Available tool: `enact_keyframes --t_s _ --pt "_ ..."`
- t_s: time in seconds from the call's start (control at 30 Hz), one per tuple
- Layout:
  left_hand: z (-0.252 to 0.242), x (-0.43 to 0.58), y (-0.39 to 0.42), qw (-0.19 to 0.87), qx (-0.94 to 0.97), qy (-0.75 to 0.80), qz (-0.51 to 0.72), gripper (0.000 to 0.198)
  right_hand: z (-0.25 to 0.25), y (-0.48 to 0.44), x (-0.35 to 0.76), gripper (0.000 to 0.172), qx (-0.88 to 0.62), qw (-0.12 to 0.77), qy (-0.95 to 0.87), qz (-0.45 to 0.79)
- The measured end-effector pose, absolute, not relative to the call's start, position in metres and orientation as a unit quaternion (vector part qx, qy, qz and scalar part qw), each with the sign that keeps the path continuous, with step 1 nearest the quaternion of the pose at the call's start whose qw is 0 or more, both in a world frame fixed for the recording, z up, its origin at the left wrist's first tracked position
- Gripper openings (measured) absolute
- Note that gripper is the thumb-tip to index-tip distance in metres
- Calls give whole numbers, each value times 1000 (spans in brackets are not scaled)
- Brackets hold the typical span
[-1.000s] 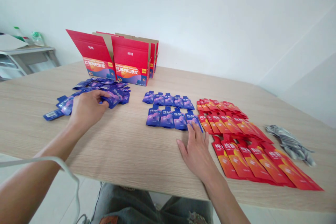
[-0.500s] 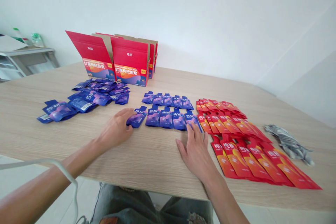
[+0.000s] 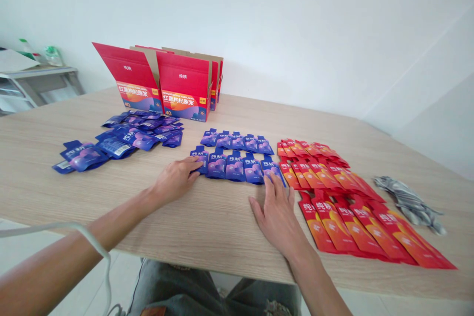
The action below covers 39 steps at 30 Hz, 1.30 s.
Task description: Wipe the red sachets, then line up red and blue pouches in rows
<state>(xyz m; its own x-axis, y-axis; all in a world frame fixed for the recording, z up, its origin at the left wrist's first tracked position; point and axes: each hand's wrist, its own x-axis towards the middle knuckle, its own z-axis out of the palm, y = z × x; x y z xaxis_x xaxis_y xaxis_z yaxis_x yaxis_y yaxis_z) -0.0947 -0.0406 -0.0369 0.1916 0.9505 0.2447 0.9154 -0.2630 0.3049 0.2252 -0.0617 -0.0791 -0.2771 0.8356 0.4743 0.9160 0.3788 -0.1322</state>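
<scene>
Two rows of purple spouted pouches lie flat on the table, a back row [image 3: 237, 142] and a front row [image 3: 235, 166]. My left hand [image 3: 176, 180] has its fingers curled over the lower left of the front row's leftmost pouch [image 3: 200, 154], thumb near its bottom edge. That pouch now stands in line beside the others. At the row's other end, my right hand [image 3: 276, 212] lies with fingers spread, its fingertips touching the rightmost pouch [image 3: 269, 164] near its lower edge. To the left is a loose pile of purple pouches [image 3: 135, 138].
Red pouches [image 3: 344, 222] lie in overlapping rows at the right, with a striped grey cloth [image 3: 409, 202] beyond them. Open red cartons [image 3: 184, 86] stand at the back left. A white cable [image 3: 105, 266] hangs across the lower left. A side table [image 3: 40, 73] holds bottles.
My left hand has moved slightly right and straightened the tilted leftmost pouch, bringing it against the front row. My right hand has stayed in place.
</scene>
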Motion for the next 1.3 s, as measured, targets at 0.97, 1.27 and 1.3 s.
enact_keyframes --t_s 0.97,1.27,1.3 --pt "0 -204 -18 -128 664 736 29 52 -86 -59 228 63 -536 251 -799 -105" --pt "-2 -207 -19 -137 689 698 136 55 -84 -59 226 62 -542 247 -799 -89" --pt "-2 -205 -20 -132 690 694 159 55 -83 -59 226 62 -538 248 -800 -89"
